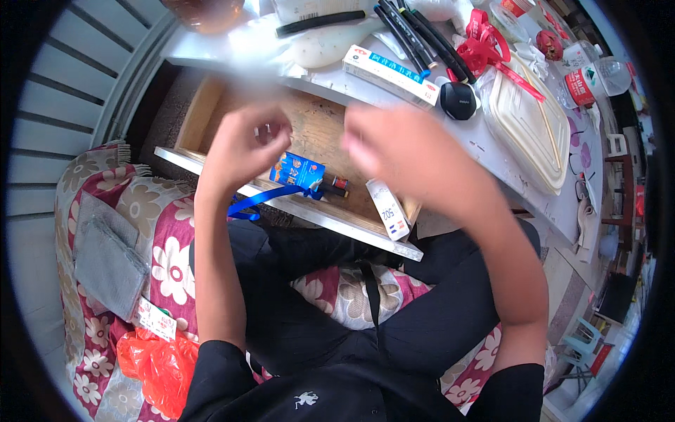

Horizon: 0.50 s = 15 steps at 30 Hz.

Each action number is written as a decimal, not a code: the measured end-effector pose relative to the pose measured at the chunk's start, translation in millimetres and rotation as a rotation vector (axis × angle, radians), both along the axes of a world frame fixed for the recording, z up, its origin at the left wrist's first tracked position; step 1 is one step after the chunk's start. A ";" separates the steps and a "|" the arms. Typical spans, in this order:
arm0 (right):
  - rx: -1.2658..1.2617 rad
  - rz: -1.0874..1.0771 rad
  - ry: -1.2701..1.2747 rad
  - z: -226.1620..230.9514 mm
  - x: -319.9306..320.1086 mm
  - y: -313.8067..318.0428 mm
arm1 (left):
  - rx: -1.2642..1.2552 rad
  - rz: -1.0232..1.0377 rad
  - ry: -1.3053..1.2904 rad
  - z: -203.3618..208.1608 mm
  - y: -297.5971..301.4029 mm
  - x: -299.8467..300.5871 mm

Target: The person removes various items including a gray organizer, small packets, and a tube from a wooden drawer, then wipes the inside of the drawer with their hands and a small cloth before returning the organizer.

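Observation:
My left hand (247,144) hovers over the left part of an open wooden drawer (316,116), its fingers curled in toward the thumb. Whatever is in them, if anything, I cannot make out. My right hand (387,144) hangs over the drawer's right part, smeared by motion, so its fingers do not show clearly. Between and below the hands lies a blue packet (299,171) with a blue ribbon (264,200) draped over the drawer's front. Dark small cylinders (334,188) lie beside the packet. A white small box (387,209) leans at the drawer's front right corner, below my right hand.
On the white table behind lie a long white-and-blue box (391,74), several markers (415,35), a black rounded case (458,100), red ribbon (485,41) and a lidded cream container (527,119). A plastic bottle (598,81) lies right. An orange-red bag (160,369) rests on the flowered seat.

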State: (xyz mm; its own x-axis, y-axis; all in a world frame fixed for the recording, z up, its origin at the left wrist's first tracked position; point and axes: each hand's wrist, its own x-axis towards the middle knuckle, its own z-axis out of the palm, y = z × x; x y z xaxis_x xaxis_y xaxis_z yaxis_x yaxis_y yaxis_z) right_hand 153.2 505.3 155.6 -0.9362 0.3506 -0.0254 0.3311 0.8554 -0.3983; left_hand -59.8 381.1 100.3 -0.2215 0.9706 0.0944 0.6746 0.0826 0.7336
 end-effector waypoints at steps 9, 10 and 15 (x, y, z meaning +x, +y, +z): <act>0.167 -0.138 -0.484 -96.1 43.4 -31.3 | -0.422 -0.157 0.461 -53.0 22.0 40.2; 0.154 -0.153 -0.492 -97.3 46.5 -30.6 | -0.545 -0.218 0.461 -55.7 23.8 45.4; -0.070 -0.139 -0.533 -79.6 51.1 -13.2 | -0.555 -0.271 0.528 -72.1 28.2 51.7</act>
